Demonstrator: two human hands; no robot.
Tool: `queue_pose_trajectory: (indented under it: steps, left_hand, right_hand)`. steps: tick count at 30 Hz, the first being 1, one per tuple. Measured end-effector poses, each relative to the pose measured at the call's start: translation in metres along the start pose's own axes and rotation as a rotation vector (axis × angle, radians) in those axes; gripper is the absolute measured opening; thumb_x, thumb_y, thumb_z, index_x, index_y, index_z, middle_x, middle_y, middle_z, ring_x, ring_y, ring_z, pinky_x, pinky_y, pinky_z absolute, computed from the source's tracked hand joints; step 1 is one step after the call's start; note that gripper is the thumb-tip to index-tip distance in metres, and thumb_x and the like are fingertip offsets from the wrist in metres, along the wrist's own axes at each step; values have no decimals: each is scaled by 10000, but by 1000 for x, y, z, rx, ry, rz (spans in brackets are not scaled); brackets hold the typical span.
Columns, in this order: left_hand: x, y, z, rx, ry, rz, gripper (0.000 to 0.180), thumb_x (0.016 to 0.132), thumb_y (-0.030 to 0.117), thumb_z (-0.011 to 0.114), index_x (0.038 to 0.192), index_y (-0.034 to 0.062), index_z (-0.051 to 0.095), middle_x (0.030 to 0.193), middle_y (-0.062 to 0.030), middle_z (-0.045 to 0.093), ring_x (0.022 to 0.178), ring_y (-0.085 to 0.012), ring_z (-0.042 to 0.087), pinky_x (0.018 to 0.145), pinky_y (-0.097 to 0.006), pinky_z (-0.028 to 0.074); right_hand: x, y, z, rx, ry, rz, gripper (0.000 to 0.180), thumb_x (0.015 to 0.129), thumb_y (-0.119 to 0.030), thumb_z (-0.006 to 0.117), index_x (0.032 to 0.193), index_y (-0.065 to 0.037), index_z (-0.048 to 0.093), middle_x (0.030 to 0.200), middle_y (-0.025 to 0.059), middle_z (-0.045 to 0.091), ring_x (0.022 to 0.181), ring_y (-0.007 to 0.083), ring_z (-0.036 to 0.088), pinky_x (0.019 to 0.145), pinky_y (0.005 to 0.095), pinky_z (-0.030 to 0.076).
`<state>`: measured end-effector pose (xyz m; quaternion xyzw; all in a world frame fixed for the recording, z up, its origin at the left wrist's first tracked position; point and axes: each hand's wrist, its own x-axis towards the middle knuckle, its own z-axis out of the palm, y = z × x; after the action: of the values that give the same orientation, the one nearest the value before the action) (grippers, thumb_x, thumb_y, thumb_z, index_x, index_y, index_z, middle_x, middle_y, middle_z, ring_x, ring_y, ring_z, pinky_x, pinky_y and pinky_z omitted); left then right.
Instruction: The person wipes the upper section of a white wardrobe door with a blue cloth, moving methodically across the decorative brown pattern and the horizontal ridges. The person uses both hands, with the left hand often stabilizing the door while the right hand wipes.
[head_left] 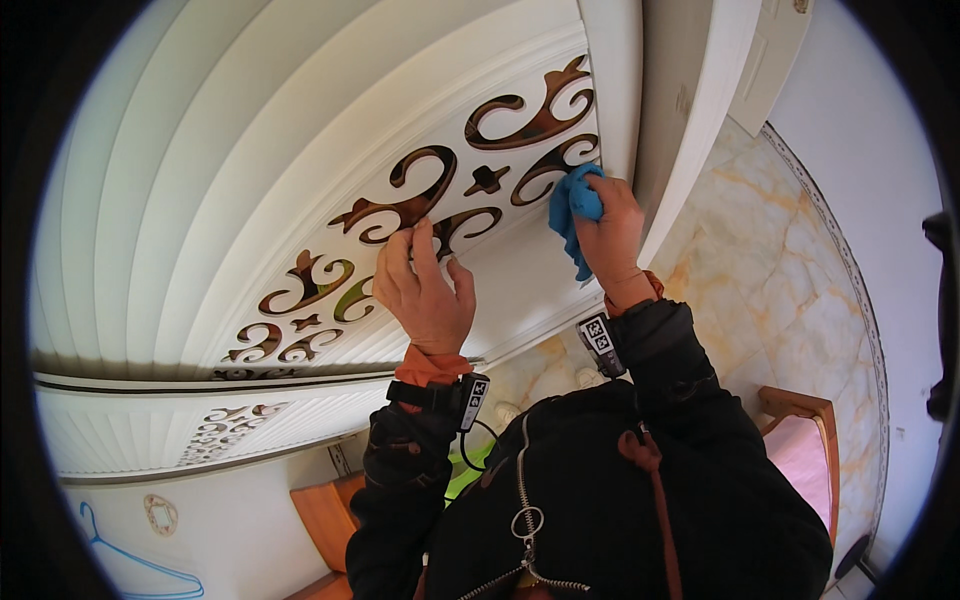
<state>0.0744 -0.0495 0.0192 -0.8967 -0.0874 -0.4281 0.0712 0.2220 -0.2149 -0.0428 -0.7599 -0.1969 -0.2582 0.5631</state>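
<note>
In front of me stands a white wardrobe door (330,110) with curved slats and a band of scroll-shaped mirrored cut-outs (420,190). My right hand (615,235) is closed on a bunched blue cloth (575,205), pressed against the right end of the patterned band, near the door's edge. Part of the cloth hangs below the fingers. My left hand (430,300) holds nothing; its fingers are apart, with the tips resting on the band beside a scroll.
A second slatted door (120,430) with the same pattern is at the lower left. A blue hanger (140,565) hangs on the wall there. Brown wooden furniture (325,510) stands at lower left, and a wood-framed seat with pink cover (800,460) at right. Marbled floor tiles (770,260) lie beyond.
</note>
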Motion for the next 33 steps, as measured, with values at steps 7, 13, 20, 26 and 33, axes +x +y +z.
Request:
queue_pose_trajectory:
  steps: [7, 13, 20, 26, 33]
  left_hand:
    - [2, 2, -1, -22, 18, -14, 637, 728, 72, 661, 1351, 77, 531, 1333, -111, 468, 1216, -325, 443, 982, -440, 336]
    - [5, 6, -7, -45, -1, -43, 635, 725, 90, 661, 1347, 65, 534, 1326, -117, 484, 1218, -327, 452, 990, -452, 333]
    - [10, 9, -16, 6, -58, -45, 614, 729, 99, 653, 1333, 71, 548, 1293, -115, 511, 1207, -316, 473, 995, -455, 328]
    - [10, 5, -18, 9, -111, -51, 598, 763, 112, 677, 1343, 77, 537, 1323, -122, 493, 1233, -325, 451, 1029, -454, 301]
    - [11, 5, -15, 6, -51, -32, 601, 728, 91, 652, 1323, 85, 566, 1290, -102, 518, 1184, -300, 487, 981, -447, 328]
  right_hand:
    - [11, -50, 16, 246, 67, -5, 290, 788, 15, 691, 1072, -40, 670, 907, 126, 629, 792, 285, 638, 699, 335, 508]
    - [-22, -49, 31, 154, -73, -126, 563, 642, 2, 703, 1183, -140, 647, 1073, 129, 594, 842, 358, 645, 689, 397, 544]
    - [-29, -44, 27, 121, -157, -76, 498, 676, 36, 676, 1149, -116, 665, 1060, 133, 617, 843, 346, 661, 700, 371, 552]
    - [8, -47, 14, 51, 2, -142, 556, 615, 8, 712, 1140, -170, 675, 1097, 102, 620, 824, 335, 659, 669, 387, 554]
    - [34, -28, -10, -146, 93, -109, 525, 653, -14, 697, 1145, -195, 686, 1067, 99, 638, 832, 332, 660, 680, 376, 553]
